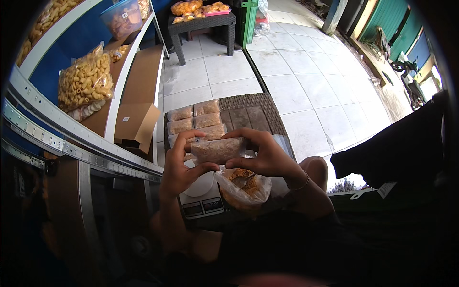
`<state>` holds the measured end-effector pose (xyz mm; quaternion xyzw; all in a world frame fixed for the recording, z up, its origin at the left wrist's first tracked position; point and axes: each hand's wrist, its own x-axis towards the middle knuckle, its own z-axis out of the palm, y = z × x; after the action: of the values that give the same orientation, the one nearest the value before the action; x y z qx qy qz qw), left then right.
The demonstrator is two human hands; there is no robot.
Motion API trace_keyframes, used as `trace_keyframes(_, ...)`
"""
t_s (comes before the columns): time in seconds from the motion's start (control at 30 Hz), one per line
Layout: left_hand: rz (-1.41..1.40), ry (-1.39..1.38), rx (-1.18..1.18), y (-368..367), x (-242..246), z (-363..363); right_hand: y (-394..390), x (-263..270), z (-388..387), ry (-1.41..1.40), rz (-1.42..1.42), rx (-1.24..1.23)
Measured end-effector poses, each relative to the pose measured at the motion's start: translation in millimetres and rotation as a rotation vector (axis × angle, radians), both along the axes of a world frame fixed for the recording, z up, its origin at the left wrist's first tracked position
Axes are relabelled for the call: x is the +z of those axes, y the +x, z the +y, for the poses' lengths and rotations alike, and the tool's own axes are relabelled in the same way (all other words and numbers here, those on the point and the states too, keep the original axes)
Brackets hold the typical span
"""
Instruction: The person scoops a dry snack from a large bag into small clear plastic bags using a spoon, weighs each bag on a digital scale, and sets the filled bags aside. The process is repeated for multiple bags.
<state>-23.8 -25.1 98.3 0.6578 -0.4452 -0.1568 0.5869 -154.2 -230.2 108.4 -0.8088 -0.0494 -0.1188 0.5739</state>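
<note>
Between my two hands is a small clear plastic packet (218,150) of light brown shredded food. My left hand (183,163) grips its left end and my right hand (260,154) its right end, thumbs below and fingers above. Beneath them stands a white digital kitchen scale (199,192), its platform partly hidden by my left hand. Right of the scale sits an open plastic bag (263,192) of orange-brown shreds with a metal spoon (242,180) in it. Several similar filled packets (207,119) lie in two columns on a dark woven table (247,104).
Clear plastic sheets or bags (283,143) lie at the table's right edge. On the left, a metal-framed shelf (123,77) holds a large bag of snacks (88,80) and an open cardboard box (134,123). A grey stool-like table (200,23) with orange snacks stands farther back.
</note>
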Motion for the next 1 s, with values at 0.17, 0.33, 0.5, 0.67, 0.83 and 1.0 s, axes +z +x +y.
trace_keyframes(0.17, 0.102, -0.013, -0.135, 7.2, -4.2, -4.6, -0.8, 3.0, 1.3, -0.020, 0.010, 0.013)
trace_keyframes(0.33, 0.231, 0.066, -0.119, 6.3, -9.7, -5.3, -1.8, 2.8, 1.4, -0.137, -0.029, -0.034)
trace_keyframes(0.5, 0.256, 0.077, -0.120, 7.0, -14.0, -6.1, 0.6, -2.7, 0.8, -0.158, -0.024, -0.064)
trace_keyframes(0.67, 0.398, 0.015, -0.135, 6.0, -20.5, -10.3, 6.1, -10.3, -3.5, -0.094, 0.133, -0.103)
trace_keyframes(0.83, 0.434, -0.016, -0.153, 5.3, -23.1, -12.2, 8.6, -11.3, -12.7, -0.127, 0.140, -0.064)
trace_keyframes(1.0, 0.449, -0.019, -0.146, 3.4, -24.9, -15.6, 11.4, -8.4, -9.0, 0.092, 0.136, -0.086)
